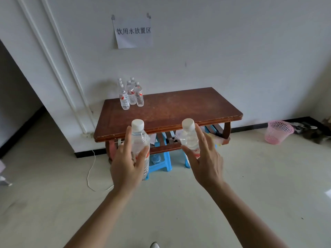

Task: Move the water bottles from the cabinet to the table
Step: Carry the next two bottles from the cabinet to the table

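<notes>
Head view: the left hand grips the first water bottle upright, thumb across its label and fingers round the far side. The right hand grips the second water bottle likewise. Both bottles are in the air before the near edge of the brown surface. A cluster of bottles stands at its far left corner. A pink basket sits on the floor to the right.

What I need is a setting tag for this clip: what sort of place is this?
Probably a plain room's drinking-water corner: a wall sign over a low wooden table holding water bottles.
</notes>
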